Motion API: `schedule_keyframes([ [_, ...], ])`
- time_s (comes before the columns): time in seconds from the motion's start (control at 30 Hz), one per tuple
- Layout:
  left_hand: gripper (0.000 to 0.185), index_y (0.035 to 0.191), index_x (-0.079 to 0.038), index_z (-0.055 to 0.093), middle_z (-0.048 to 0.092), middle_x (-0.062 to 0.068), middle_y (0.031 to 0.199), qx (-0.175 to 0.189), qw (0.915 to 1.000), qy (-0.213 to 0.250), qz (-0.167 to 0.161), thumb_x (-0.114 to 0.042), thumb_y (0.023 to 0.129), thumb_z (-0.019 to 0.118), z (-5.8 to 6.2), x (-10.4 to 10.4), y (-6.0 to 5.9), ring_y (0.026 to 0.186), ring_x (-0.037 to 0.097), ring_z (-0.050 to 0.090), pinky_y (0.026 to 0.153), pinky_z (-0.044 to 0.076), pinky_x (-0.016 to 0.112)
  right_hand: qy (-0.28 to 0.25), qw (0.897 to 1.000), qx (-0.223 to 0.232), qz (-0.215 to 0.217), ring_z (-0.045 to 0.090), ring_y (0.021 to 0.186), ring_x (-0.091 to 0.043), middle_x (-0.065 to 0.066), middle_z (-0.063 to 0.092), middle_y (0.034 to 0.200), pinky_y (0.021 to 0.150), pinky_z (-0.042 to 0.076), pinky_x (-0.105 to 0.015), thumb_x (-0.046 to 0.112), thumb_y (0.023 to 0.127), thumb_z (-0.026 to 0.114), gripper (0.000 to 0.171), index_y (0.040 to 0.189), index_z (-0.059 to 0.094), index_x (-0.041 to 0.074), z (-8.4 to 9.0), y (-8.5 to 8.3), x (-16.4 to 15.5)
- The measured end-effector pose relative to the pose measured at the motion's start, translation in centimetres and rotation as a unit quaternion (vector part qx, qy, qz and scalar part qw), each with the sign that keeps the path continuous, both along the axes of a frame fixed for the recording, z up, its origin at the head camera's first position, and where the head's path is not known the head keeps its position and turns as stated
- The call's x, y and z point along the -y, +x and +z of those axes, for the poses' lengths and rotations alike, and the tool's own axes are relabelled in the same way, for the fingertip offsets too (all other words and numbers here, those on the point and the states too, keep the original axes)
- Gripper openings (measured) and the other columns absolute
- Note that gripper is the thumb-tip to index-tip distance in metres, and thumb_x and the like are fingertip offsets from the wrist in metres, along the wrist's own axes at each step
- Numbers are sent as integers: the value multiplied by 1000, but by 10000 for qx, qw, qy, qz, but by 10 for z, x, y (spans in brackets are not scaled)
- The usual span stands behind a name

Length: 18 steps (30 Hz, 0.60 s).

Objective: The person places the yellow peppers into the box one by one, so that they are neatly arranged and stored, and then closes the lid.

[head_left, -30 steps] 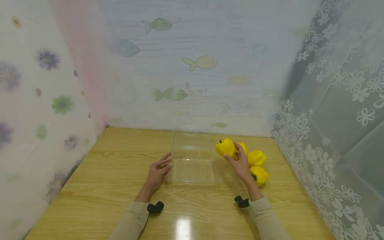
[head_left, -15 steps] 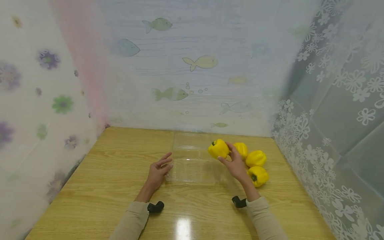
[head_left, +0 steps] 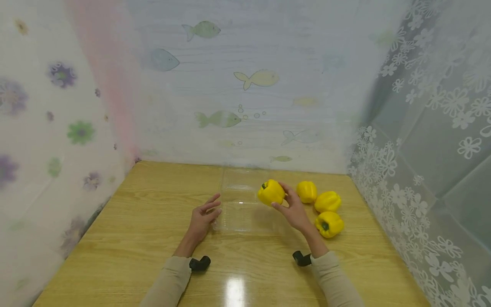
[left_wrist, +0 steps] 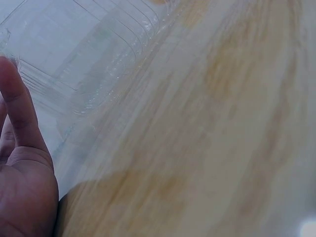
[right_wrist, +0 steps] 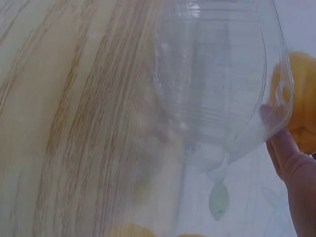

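My right hand (head_left: 293, 209) holds a yellow bell pepper (head_left: 270, 192), its green stem turned up and left, above the right part of a clear plastic clamshell box (head_left: 239, 217). The box lies with its lid (head_left: 241, 177) folded back. In the right wrist view, the box wall (right_wrist: 217, 69) stands in front of the pepper (right_wrist: 301, 98) and the thumb tip. My left hand (head_left: 201, 219) rests at the box's left edge with fingers loosely extended. The left wrist view shows the thumb (left_wrist: 19, 103) touching the box's rim; the other fingers are mostly hidden.
To the right on the wooden table (head_left: 153, 238) lie three more yellow bell peppers: a far one (head_left: 306, 192), a middle one (head_left: 327, 201) and a near one (head_left: 329, 224). A fish-patterned curtain (head_left: 245, 98) rises behind the table, with patterned sheets at both sides.
The right hand has carried its bell pepper leftward from beside the other peppers to over the box. Left hand and box have stayed in place.
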<state>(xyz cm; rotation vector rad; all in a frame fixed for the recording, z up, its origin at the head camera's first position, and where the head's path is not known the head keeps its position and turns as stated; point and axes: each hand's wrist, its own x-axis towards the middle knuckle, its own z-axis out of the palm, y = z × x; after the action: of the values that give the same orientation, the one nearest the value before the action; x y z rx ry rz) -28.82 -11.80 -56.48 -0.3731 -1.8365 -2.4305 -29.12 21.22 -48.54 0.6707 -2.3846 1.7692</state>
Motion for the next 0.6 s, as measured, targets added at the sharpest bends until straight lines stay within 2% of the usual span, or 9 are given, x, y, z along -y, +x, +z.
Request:
schedule_keyframes([
  [0.1, 46, 130, 26, 51, 43, 20, 158, -2, 10000, 69, -57, 3, 94, 69, 0, 0, 0, 72, 3, 59, 54, 46, 15, 83, 9999, -49, 93, 46, 138, -43, -20, 40, 156, 102, 51, -44, 7, 98, 68, 66, 155, 36, 3, 1, 1, 4],
  [0.33, 46, 131, 25, 51, 42, 20, 158, -14, 10000, 49, -75, 3, 94, 68, 0, 0, 0, 75, 3, 60, 54, 45, 15, 96, 9994, 159, 297, 48, 136, -44, -19, 40, 156, 92, 57, -31, 10, 97, 70, 67, 156, 36, 7, -4, 0, 16],
  [0.6, 45, 130, 24, 53, 44, 19, 157, 39, 10000, 85, -26, 3, 94, 69, -1, -1, -1, 75, 3, 60, 55, 45, 15, 60, 9971, 300, 690, 52, 129, -42, -20, 42, 152, 88, 58, -30, 8, 96, 71, 67, 155, 37, 9, -8, -3, 35],
])
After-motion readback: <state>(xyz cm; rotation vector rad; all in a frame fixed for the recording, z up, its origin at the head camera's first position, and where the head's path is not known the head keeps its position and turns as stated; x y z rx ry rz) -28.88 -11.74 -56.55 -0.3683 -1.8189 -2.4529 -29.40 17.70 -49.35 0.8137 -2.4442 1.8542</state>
